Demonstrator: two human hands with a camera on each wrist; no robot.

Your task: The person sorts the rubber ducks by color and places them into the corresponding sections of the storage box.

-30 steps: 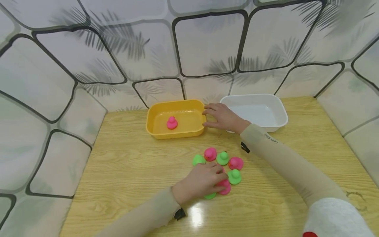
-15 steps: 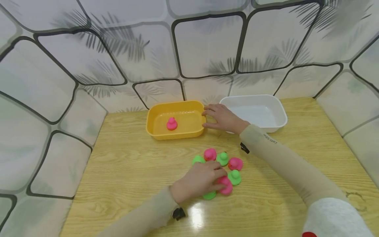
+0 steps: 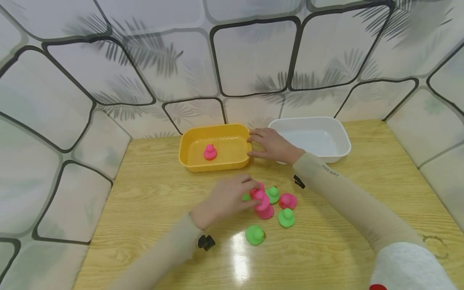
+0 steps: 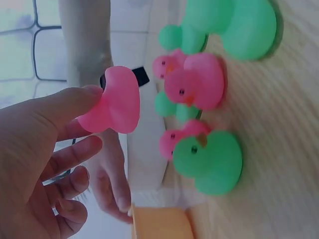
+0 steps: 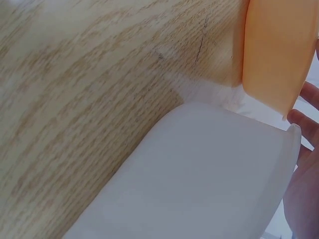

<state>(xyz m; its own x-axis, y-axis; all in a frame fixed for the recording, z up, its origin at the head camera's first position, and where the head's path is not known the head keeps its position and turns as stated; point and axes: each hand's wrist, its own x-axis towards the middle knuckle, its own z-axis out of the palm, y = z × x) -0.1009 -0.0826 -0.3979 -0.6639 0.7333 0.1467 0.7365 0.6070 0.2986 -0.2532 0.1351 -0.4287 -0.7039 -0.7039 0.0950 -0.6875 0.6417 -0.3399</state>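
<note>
My left hand (image 3: 226, 197) pinches a pink rubber duck (image 4: 119, 102) between thumb and fingers. The left wrist view shows this duck raised off the table, beside the other ducks. Below it in the head view stands another pink duck (image 3: 265, 212), partly covered. Around these are a green duck (image 3: 255, 235) in front, a green duck (image 3: 286, 218) and a pink duck (image 3: 288, 200) to the right. My right hand (image 3: 272, 144) has its fingertips at the right rim of a yellow tray (image 3: 217, 166). One pink duck (image 3: 210, 152) sits inside that tray.
A white tray (image 3: 319, 137) stands right of the yellow one, partly behind my right hand and forearm. Another green duck (image 3: 273, 195) is at the back of the group. A patterned wall (image 3: 253, 56) rises behind the wooden table (image 3: 156, 193).
My left hand has lifted a pink duck out of the group and moved up and left with it. The front green duck is now uncovered. My right hand stays at the yellow tray.
</note>
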